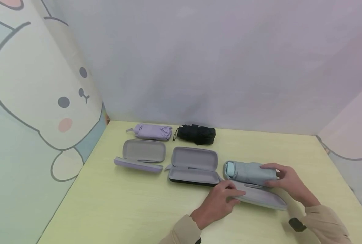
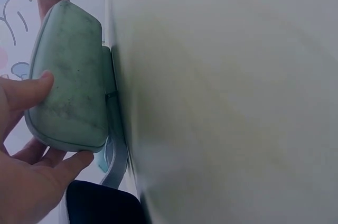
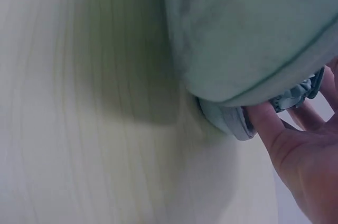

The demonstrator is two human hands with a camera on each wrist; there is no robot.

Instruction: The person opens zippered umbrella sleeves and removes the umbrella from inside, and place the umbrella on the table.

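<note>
A pale green zip case point(image 1: 257, 195) lies opened out at the right of the table, its front half tilted up a little. In its back half sits a folded light blue-green umbrella point(image 1: 249, 172). My left hand point(image 1: 216, 203) pinches the left end of the case's front half; the left wrist view shows thumb and fingers around the green shell point(image 2: 71, 81). With thumb and fingers on both sides, my right hand point(image 1: 287, 181) holds the umbrella's right end. In the right wrist view the shell point(image 3: 253, 34) hides most of the umbrella from sight.
Just left lies an opened grey case with a black shell point(image 1: 194, 159), touching or nearly touching the green one. Farther left is an opened lilac case point(image 1: 138, 165). Behind them lie a folded lilac umbrella point(image 1: 153, 131) and a folded black umbrella point(image 1: 196, 134). A wall backs the table point(image 1: 114, 210).
</note>
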